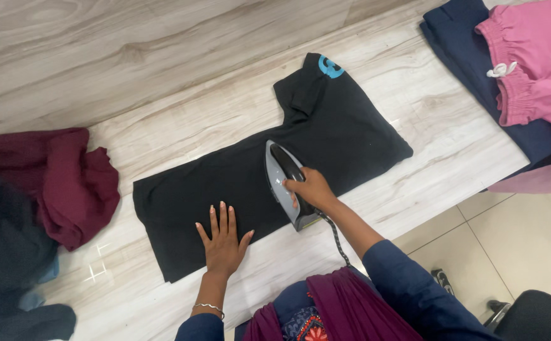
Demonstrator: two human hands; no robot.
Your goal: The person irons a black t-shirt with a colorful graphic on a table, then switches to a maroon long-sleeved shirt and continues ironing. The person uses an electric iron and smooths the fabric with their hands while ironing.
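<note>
Maroon scarf (345,303) is hanging at the bottom edge over a dark blue top (408,284), closest to the lens. Wood-grain table (162,82) is filling most of the view, running from lower left to upper right, with tiled floor (515,233) showing at lower right. Black t-shirt (237,170) is lying flat across the middle of the table, folded lengthwise, sleeve and a blue print pointing toward the far right end. Navy garment (471,57) is lying at the top right corner with a pink garment (534,63) resting on top of it, both well apart from the shirt. Crumpled maroon cloth (67,177) is sitting at the left edge near the shirt's hem, beside a dark pile (4,252) of clothes. Grey and black iron (283,180) is sitting soleplate-down on the shirt's near edge, its braided cord (337,237) trailing back toward the person. Right hand (313,188) is clenching around the iron's handle, fingers wrapped over it. Left hand (223,240) is lying open, palm down, fingers spread, pressing on the shirt's near edge just left of the iron, grasping nothing. Thin silver bangle (209,307) is circling the left wrist.
</note>
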